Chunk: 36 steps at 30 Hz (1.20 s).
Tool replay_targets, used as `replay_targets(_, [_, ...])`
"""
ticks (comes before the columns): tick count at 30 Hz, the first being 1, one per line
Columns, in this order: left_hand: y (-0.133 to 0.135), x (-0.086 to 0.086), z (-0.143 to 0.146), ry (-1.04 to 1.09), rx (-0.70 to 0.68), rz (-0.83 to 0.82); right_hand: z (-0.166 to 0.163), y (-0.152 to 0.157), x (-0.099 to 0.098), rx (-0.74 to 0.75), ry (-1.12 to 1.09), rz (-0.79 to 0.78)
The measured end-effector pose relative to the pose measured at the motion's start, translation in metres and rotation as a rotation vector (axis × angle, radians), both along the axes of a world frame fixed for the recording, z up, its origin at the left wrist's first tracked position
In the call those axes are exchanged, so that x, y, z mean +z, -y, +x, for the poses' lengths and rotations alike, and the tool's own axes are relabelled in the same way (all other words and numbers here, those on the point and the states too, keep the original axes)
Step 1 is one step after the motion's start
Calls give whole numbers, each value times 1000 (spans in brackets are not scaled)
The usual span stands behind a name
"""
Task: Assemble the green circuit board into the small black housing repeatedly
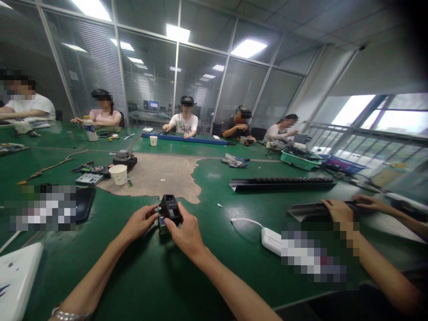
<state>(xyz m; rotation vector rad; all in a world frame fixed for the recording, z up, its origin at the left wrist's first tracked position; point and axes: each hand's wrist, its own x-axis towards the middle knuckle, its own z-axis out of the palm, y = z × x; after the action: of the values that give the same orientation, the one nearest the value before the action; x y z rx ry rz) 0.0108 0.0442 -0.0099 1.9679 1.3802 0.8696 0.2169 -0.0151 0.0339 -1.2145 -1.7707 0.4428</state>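
A small black module [170,206] with a green board [162,226] under it sits low over the green worktop [214,267], nearer the viewer than the white paper cup [118,174] and to its right. It lies between both grips: the left hand [139,223] pinches its left edge, and the right hand [186,234] is closed around its right side.
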Motion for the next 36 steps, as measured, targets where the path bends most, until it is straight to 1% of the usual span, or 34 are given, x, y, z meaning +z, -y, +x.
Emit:
replay_targets(4, [-2, -3, -1, 68, 20, -1, -16, 0, 2, 18, 55, 25])
replay_targets(9, [-3, -5, -1, 118, 50, -22, -26, -1, -6, 6, 163, 51])
replay_targets(13, [0, -2, 1, 166, 47, -73, -25, 1, -10, -8, 243, 41])
replay_targets(17, [2, 0, 3, 201, 62, -89, -20, 3, -5, -2, 292, 19])
replay_targets(21, [3, 0, 3, 180, 79, -90, -20, 2, -2, 3, 332, -6])
replay_targets(25, [0, -2, 1, 153, 48, -80, -23, -1, -12, -5, 336, -19])
replay_targets(31, [-2, 1, -1, 7, 8, 37, -24, -2, -34, 10, 240, 24])
replay_targets(36, [-1, 2, 0, 7, 28, 17, -22, -1, -39, 43, 167, 20])
